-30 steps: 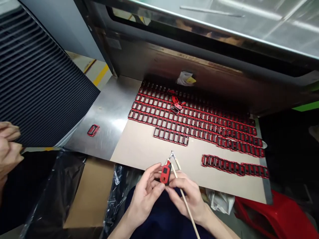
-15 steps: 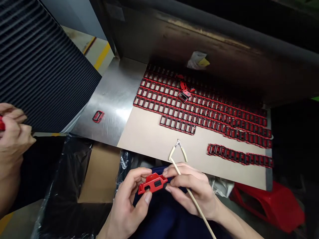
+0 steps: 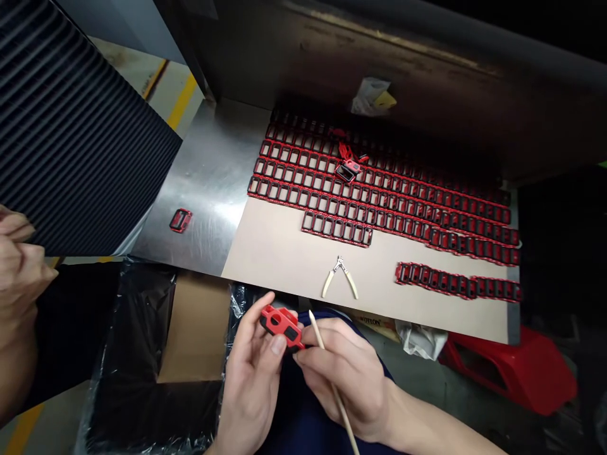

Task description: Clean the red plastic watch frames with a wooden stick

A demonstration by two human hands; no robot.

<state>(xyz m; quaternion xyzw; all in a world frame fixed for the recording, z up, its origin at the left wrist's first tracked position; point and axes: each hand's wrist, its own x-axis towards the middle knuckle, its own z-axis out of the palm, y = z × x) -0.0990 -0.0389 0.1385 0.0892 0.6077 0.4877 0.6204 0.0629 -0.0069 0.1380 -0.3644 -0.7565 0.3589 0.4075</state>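
My left hand (image 3: 253, 379) grips a small red-and-black plastic frame (image 3: 287, 324) between thumb and fingers, its side with a round hole and a dark rectangular patch facing up. A thin, pale pointed stick (image 3: 342, 407) lies across my right hand (image 3: 348, 373), held between the fingers with its tip sticking up past them. The right fingertips touch the frame's right end; what they pinch there is hidden. Just beyond my hands, side cutters (image 3: 340, 268) with cream handles lie spread on the tan board (image 3: 275, 253).
Rows of similar red-and-black frames (image 3: 336, 225) cover the board, with loose pieces (image 3: 348, 169) on top. One frame (image 3: 181, 220) lies on the metal tabletop (image 3: 208, 189). A plastic-lined carton (image 3: 194, 335) stands below left. Another person's hands (image 3: 21, 265) are at far left.
The plastic frame has turned in my left hand and risen slightly. My right hand has shifted left, and the stick has swung, its tip now beside the frame and away from the cutters.
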